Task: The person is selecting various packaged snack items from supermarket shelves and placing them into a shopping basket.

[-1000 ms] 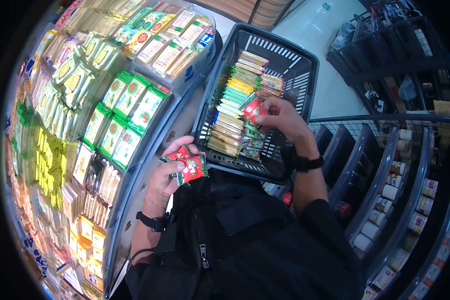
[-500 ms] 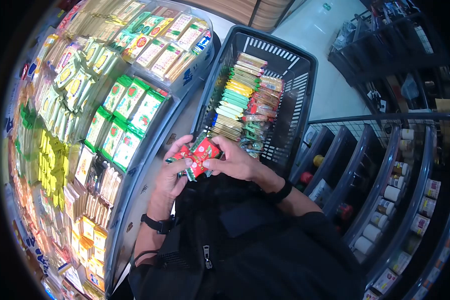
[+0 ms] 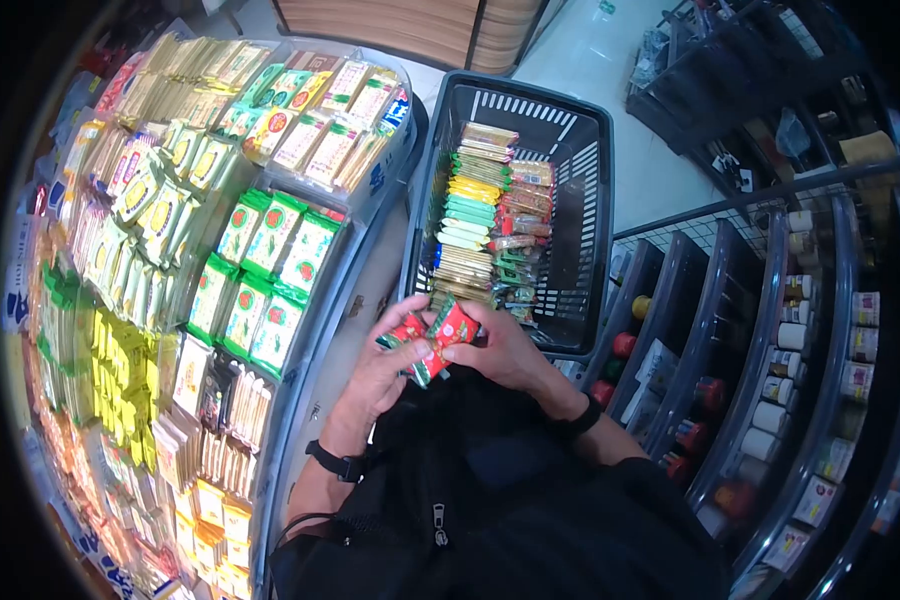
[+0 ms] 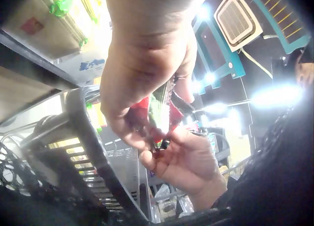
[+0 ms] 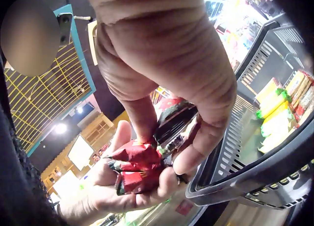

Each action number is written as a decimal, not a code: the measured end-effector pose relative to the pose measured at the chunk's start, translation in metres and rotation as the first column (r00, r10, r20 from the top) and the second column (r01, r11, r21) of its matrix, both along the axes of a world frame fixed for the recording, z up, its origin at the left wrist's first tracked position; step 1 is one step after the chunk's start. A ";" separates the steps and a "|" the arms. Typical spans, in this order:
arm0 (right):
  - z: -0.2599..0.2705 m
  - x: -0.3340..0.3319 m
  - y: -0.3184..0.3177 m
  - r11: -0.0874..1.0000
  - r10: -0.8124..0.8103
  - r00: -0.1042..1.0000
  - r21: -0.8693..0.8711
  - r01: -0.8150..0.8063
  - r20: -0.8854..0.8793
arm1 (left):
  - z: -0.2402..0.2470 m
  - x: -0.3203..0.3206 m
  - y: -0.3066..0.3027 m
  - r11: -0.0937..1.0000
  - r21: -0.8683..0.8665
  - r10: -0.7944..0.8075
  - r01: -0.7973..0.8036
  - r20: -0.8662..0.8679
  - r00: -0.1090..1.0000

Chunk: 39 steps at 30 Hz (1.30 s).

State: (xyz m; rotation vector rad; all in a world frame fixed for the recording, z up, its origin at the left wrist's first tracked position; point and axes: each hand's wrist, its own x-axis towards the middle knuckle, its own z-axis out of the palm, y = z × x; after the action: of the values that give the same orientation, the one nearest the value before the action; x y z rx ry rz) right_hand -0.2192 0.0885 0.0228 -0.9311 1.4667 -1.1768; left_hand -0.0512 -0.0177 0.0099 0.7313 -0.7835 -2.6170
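Red packets bunched between your two hands, just short of basket near rim. Snack shelf off to left of left hand. Your left hand: fingers curled under bunch, thumb on top; looks like steady holder, edges fanned. Your right hand: thumb and fingers pinch top packet's edge. Ahead of it, stacked packs stand on edge in basket, likely to save room.

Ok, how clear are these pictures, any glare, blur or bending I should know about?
Head view: fisheye bends the shelf rim and basket, corners black. Left wrist view: ceiling lights flare white, leaving the left hand backlit and soft. Right wrist view: right hand looms large; red packets are fairly sharp.
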 end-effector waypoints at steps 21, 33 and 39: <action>0.005 -0.068 0.070 0.979 0.203 0.977 0.026 -0.202 -0.068 | -0.009 -0.049 0.049 0.971 0.029 -0.238 0.237 0.003 0.971; -0.051 -0.254 0.140 0.944 -0.317 0.948 0.098 0.314 0.014 | -0.020 -0.067 0.115 0.993 -0.046 0.111 -0.108 0.077 0.991; -0.064 -0.215 0.121 0.959 -0.211 0.944 0.240 0.150 0.254 | -0.012 -0.053 0.094 0.997 -0.072 0.033 -0.014 0.269 0.963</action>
State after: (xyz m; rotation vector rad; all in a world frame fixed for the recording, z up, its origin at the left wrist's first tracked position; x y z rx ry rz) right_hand -0.4343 0.2094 -0.0410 -0.4665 1.4383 -1.1970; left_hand -0.1041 0.0761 -0.0019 1.0856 -0.9280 -2.4850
